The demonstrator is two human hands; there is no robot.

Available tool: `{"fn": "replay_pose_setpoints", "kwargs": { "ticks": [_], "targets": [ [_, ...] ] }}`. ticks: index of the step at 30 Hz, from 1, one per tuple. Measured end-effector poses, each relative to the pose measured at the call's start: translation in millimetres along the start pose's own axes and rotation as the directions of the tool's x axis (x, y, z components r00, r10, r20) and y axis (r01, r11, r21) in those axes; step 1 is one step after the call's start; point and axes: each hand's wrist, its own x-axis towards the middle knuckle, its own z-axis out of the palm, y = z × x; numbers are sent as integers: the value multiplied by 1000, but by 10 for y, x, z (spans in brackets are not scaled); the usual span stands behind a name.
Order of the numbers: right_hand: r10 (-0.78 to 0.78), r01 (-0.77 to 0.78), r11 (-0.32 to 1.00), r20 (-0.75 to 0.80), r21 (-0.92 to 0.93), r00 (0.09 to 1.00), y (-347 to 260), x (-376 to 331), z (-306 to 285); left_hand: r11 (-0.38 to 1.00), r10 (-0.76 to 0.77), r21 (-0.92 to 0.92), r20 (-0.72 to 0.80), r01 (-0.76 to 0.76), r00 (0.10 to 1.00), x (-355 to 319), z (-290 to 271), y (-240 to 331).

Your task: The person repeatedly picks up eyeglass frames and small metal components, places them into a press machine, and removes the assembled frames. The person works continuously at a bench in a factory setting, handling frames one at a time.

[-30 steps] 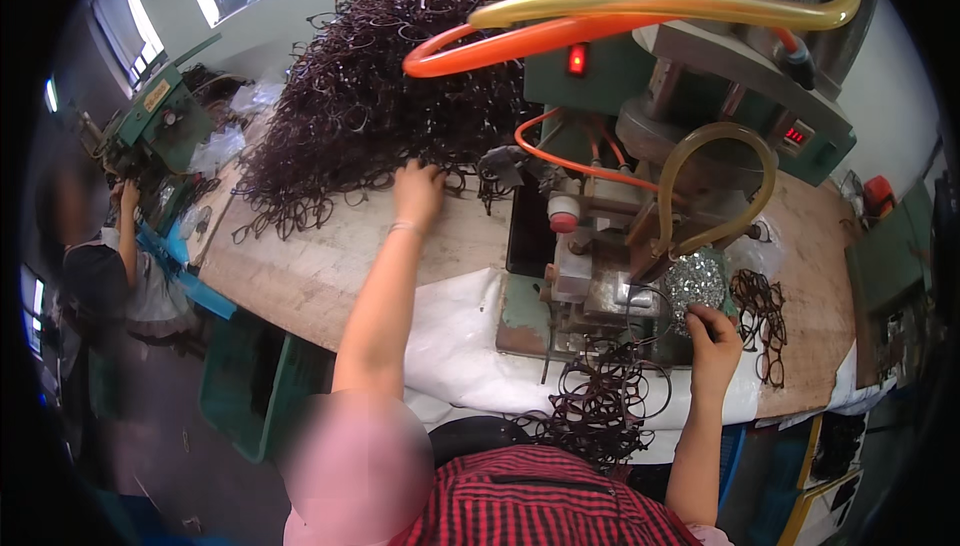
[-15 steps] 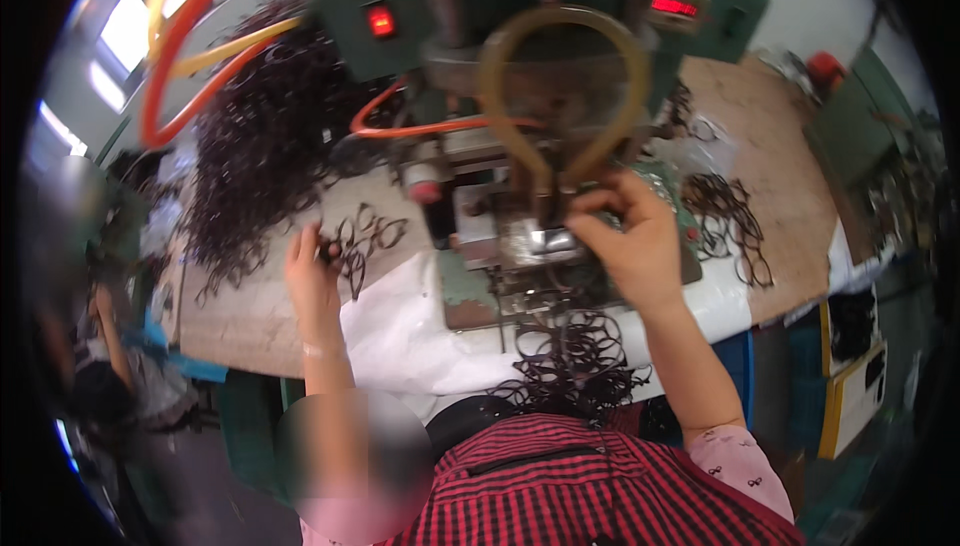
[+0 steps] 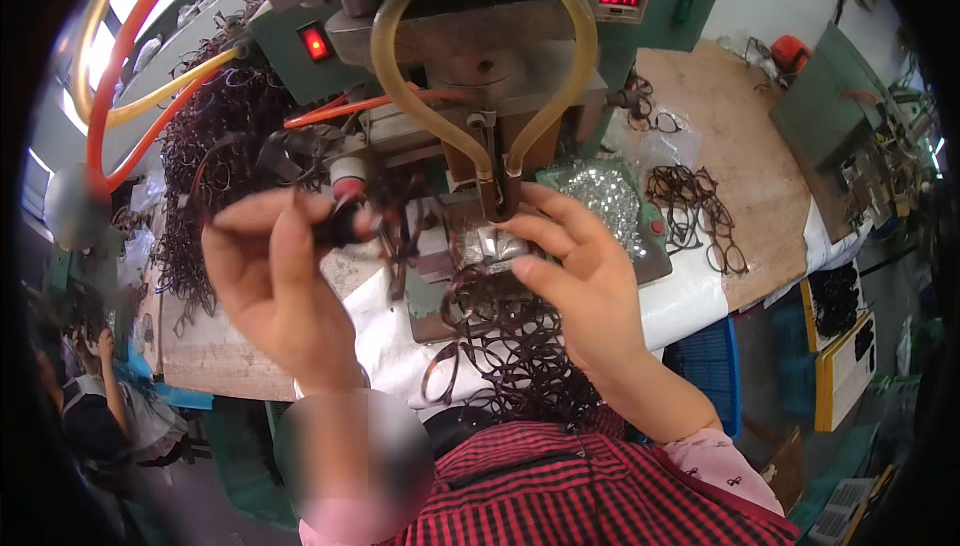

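My left hand (image 3: 290,286) is raised beside the machine's left side, its fingers closed on dark eyeglass frames (image 3: 350,221), blurred by motion. My right hand (image 3: 590,286) is at the small metal fixture (image 3: 492,246) under the machine head. Its thumb and fingertips bend around the fixture's right side, and whatever they pinch is too small to make out. Just above the fixture stands the dark pressing tip (image 3: 497,196), fed by a looped yellowish hose (image 3: 585,36). In front of it, a heap of dark eyeglass frames (image 3: 520,356) hangs toward my lap.
A large pile of frames (image 3: 215,136) covers the table's left side. More frames (image 3: 690,211) lie on the right, beside a green tray of shiny bits (image 3: 605,201). Orange tubing (image 3: 110,96) runs at upper left. A blue crate (image 3: 715,366) stands below right; another person (image 3: 95,396) sits far left.
My left hand has come from the table's left side up toward the machine, bringing the frames with it. My right hand stays at the fixture. The view has shifted.
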Motion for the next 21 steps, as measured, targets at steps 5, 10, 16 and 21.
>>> {"fn": "replay_pose_setpoints", "kwargs": {
  "ticks": [5,10,16,21],
  "targets": [
    [-226,194,865,-13,-462,974,239,-7,-714,872,-470,-336,-366,356,804,234,-1174,-419],
    [-192,132,918,-128,-375,973,395,-178,-755,680,-731,-372,-411,632,545,112,-2001,-1189],
    [-119,-5,865,-216,-501,969,302,-293,-999,730,-683,-334,-383,596,622,158,-1652,-1216],
    [-270,162,788,-96,-594,958,521,-378,-959,725,-688,-416,-474,550,549,71,-1820,-1005]
  ]
}}
